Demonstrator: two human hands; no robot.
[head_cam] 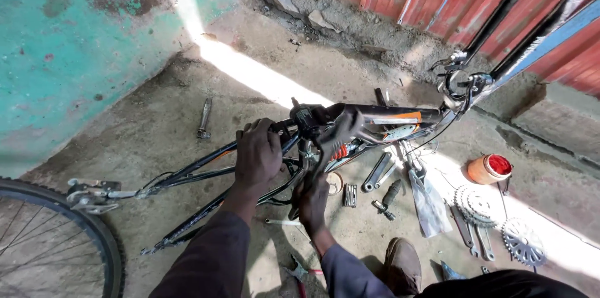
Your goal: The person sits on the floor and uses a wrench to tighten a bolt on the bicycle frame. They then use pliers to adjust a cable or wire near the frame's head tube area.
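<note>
Black steel tubes of a bicycle frame (375, 114) lie across the concrete floor (156, 123), and both hands are on it; the left hand (257, 155) is closed over an upper tube near the frame's middle, knuckles up, fingers wrapped round it; the right hand (312, 201) is just beside and below the left, reaching up under the frame by the orange spring (339, 152), and its fingers are hidden behind the tubes, so I cannot tell whether it grips anything. Far left of the left hand, the frame's rear ends finish in a grey metal bracket (90, 193), close to a spoked wheel (50, 242) at the picture's lower edge; beyond the left hand, a dark tool (204, 119) lies alone on the floor. Right of the right hand, loose parts are scattered: a crank arm (377, 173), a dark-handled tool (389, 198), a grey plastic bag (430, 201), two toothed chainrings (500, 223) and an orange tub with a red lid (489, 168); a brown shoe (402, 265) rests near the right forearm; pliers with red handles (300, 273) lie between the two forearms.
</note>
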